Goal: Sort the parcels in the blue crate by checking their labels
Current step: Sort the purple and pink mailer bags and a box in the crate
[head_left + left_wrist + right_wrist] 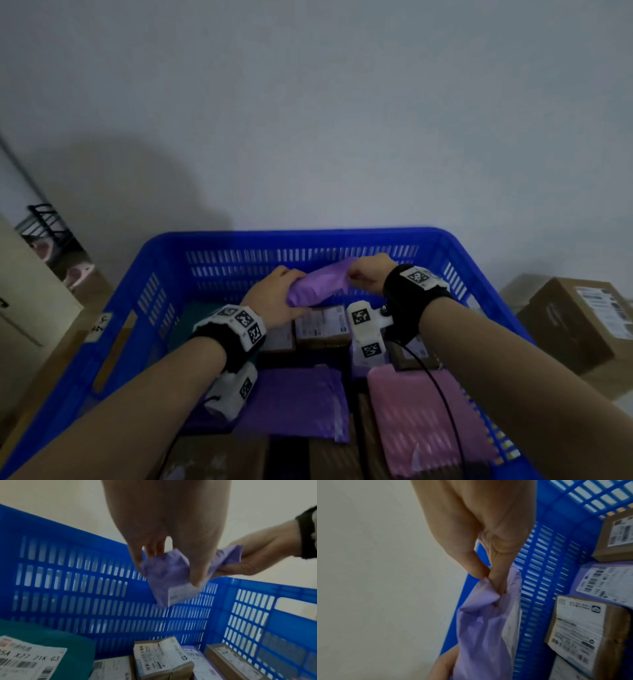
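Both hands hold a small purple poly-bag parcel (pixel 318 286) up over the far half of the blue crate (pixel 144 263). My left hand (pixel 274 301) grips its lower left end, thumb and fingers curled round the bag (pixel 164 577). My right hand (pixel 368 275) pinches the upper right corner (pixel 486 601) between thumb and fingers. A white label (pixel 180 593) shows on the underside of the parcel, its print too blurred to read. Below in the crate lie brown boxes (pixel 322 329) with labels, a flat purple mailer (pixel 298 401), a pink mailer (pixel 418 421) and a teal parcel (pixel 51 639).
The crate stands against a pale wall (pixel 308 120). A labelled cardboard box (pixel 579 318) sits outside to the right. Cardboard (pixel 61 363) lies under the crate's left side, and a dark rack (pixel 48 222) stands at far left. A cable (pixel 442 394) hangs from my right wrist.
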A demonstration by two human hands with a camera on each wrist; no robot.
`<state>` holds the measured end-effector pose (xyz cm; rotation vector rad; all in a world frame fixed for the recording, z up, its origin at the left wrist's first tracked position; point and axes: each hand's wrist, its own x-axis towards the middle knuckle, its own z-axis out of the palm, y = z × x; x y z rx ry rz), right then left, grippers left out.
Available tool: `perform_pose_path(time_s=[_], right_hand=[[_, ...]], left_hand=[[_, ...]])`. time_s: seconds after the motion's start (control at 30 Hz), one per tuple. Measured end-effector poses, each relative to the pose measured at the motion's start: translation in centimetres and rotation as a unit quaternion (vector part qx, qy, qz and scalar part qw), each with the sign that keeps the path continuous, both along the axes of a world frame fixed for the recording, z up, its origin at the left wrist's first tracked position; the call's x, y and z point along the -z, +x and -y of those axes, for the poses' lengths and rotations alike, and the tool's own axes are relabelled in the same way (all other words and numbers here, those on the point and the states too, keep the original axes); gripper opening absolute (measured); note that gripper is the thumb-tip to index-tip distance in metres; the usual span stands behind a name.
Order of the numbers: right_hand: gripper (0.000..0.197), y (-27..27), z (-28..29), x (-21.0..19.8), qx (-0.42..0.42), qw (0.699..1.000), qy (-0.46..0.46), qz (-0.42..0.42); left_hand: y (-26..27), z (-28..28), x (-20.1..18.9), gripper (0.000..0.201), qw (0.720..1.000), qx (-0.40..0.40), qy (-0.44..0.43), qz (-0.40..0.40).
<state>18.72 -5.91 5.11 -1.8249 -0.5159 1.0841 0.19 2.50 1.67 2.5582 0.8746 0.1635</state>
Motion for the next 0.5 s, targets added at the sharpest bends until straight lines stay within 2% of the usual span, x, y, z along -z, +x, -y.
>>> perform_pose_path(time_s=[0.07,0.13,0.17,0.23,0.3,0.37,0.5], right_hand=[[0.015,-0.1,-0.3,-0.7,0.03,0.999,0.008,-0.015],[0.004,-0.5,0.0,-1.8,0.023,0.999,0.009,-0.027],[0.003,-0.7,0.2,-2.5,0.024,0.998,0.015,-0.05],[0.011,-0.5,0.5,-3.3,0.022,0.997,0.025,-0.071],[0.018,0.2,0.6,-4.0,0.004,0.998,0.027,-0.059],[0.017,1.1,0.8,-4.3,-0.001,0.998,0.035,-0.049],[0.013,2.2,0.6,-4.0,0.014,0.998,0.055,-0.021]], left_hand=[[0.0,-0.1,-0.3,0.052,0.999,-0.01,0.028,0.025],[0.1,-0.4,-0.6,0.04,0.997,-0.024,0.022,0.069],[0.1,-0.7,-0.8,0.034,0.995,-0.035,0.006,0.098],[-0.2,-1.4,-1.2,0.023,0.983,-0.074,-0.081,0.147],[-0.6,-2.3,-1.7,0.02,0.957,-0.11,-0.19,0.19],[-1.0,-2.8,-2.3,0.02,0.926,-0.139,-0.271,0.223],[-1.5,-3.0,-3.7,0.022,0.834,-0.194,-0.422,0.298]])
